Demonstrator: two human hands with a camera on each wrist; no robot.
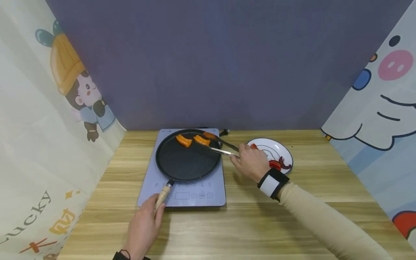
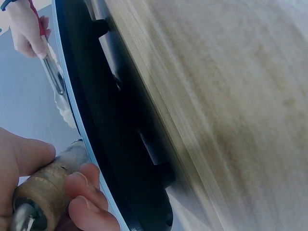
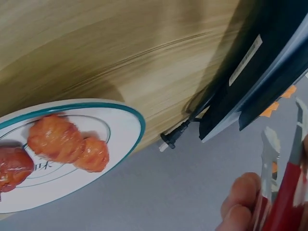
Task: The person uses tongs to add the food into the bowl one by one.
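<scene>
My left hand (image 1: 144, 225) grips the wooden handle (image 1: 163, 193) of a flat black frying pan (image 1: 186, 164), which sits on an induction cooker (image 1: 212, 200). In the left wrist view, thumb and fingers wrap round that handle (image 2: 43, 190). My right hand (image 1: 252, 162) holds metal tongs (image 1: 222, 151) with red grips (image 3: 284, 204). The tongs reach in over the pan's right side, one tip at an orange food piece (image 1: 202, 140). Another orange piece (image 1: 183, 141) lies left of it. Orange also shows by the other tong arm; whether it is food I cannot tell.
Right of the cooker, partly behind my right hand, stands a white plate (image 1: 272, 143) with red food pieces (image 3: 55, 139). A black plug (image 1: 225, 132) lies behind the cooker on the wooden table (image 1: 260, 224). A grey panel (image 1: 208, 65) rises at the back.
</scene>
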